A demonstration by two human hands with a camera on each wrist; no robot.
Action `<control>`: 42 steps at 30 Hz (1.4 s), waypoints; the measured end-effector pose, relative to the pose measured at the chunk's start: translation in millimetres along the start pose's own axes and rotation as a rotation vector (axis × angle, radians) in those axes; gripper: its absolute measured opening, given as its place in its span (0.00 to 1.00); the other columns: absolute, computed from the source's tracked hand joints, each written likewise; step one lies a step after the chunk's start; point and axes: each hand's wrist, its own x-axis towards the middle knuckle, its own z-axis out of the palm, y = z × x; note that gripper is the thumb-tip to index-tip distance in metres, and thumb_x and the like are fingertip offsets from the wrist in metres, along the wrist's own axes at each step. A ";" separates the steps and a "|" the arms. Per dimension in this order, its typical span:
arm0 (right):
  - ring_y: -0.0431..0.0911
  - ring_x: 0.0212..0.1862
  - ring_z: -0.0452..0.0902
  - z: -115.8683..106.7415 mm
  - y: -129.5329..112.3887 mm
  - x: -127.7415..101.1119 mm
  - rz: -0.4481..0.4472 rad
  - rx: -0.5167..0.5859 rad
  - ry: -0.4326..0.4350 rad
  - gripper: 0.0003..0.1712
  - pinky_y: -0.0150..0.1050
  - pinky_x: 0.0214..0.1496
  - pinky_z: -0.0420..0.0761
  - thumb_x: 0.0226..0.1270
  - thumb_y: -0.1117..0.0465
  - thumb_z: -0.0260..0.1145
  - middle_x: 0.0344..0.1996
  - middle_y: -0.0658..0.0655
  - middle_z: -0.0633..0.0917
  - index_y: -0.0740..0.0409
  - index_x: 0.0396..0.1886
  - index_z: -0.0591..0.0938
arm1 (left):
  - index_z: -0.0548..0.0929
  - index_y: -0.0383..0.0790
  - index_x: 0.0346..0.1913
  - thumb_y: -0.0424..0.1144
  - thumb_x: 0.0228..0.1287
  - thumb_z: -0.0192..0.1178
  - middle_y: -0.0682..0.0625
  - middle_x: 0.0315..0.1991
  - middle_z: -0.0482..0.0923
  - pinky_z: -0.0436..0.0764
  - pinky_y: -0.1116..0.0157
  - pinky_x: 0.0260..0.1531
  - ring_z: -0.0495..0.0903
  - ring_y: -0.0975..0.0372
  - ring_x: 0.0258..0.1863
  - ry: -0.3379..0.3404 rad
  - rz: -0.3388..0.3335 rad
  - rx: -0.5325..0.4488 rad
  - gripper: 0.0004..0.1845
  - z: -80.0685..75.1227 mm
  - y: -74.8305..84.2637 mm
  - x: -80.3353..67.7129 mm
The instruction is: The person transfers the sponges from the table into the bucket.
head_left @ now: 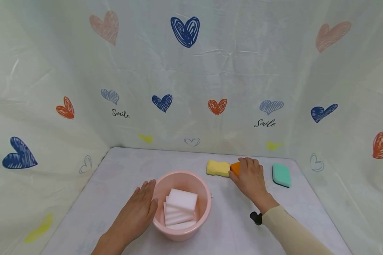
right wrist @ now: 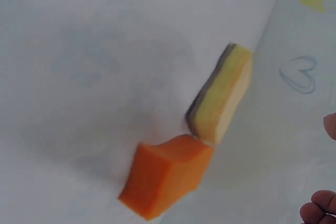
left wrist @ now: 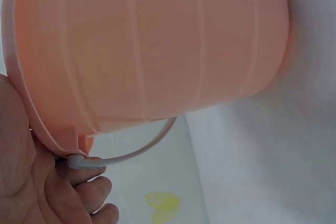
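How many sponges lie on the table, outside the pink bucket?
3: a yellow sponge, an orange sponge touching it under the right hand, and a green sponge further right.

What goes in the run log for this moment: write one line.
left hand: rests on round pink plastic bucket | right hand: on orange rectangular foam sponge

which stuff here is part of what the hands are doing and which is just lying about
In use:
- pink bucket, left hand flat against its side
- white sponges inside it
- orange sponge under the right hand

Lying about:
- yellow sponge
- green sponge
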 end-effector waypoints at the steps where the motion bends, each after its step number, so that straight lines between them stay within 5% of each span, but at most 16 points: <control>1: 0.67 0.61 0.70 3.3 5.3 -1.3 0.024 -0.013 -0.015 0.40 0.64 0.59 0.75 0.65 0.45 0.76 0.58 0.72 0.79 0.70 0.63 0.76 | 0.64 0.28 0.79 0.43 0.84 0.50 0.35 0.79 0.66 0.63 0.42 0.79 0.65 0.44 0.80 0.003 0.002 0.000 0.31 0.0 0.0 0.0; 13: 0.70 0.62 0.67 29.9 52.6 -11.8 0.186 -0.075 -0.195 0.47 0.69 0.63 0.72 0.66 0.40 0.74 0.61 0.77 0.74 0.75 0.64 0.70 | 0.64 0.28 0.79 0.43 0.83 0.51 0.36 0.79 0.66 0.63 0.43 0.79 0.64 0.44 0.80 0.001 -0.009 -0.004 0.31 1.9 0.0 2.7; 25: 0.68 0.55 0.69 44.2 61.4 -16.3 0.252 -0.050 -0.335 0.46 0.69 0.58 0.71 0.67 0.38 0.72 0.53 0.75 0.77 0.76 0.61 0.72 | 0.64 0.28 0.80 0.42 0.83 0.50 0.36 0.79 0.66 0.63 0.44 0.79 0.65 0.46 0.80 0.015 0.000 -0.011 0.31 1.8 0.2 -0.2; 32: 0.62 0.46 0.68 50.8 57.4 -19.5 0.300 -0.037 -0.341 0.37 0.61 0.50 0.69 0.66 0.42 0.70 0.37 0.65 0.76 0.73 0.50 0.75 | 0.63 0.28 0.80 0.43 0.83 0.50 0.36 0.79 0.65 0.63 0.44 0.80 0.64 0.46 0.80 0.008 -0.008 -0.023 0.31 4.5 -1.2 0.9; 42: 0.63 0.43 0.68 42.3 60.2 -20.7 0.326 -0.003 -0.322 0.36 0.58 0.46 0.70 0.65 0.46 0.69 0.36 0.69 0.75 0.77 0.48 0.73 | 0.65 0.28 0.79 0.43 0.83 0.50 0.36 0.78 0.67 0.64 0.44 0.79 0.65 0.45 0.79 0.019 0.007 0.004 0.31 0.4 0.7 -0.3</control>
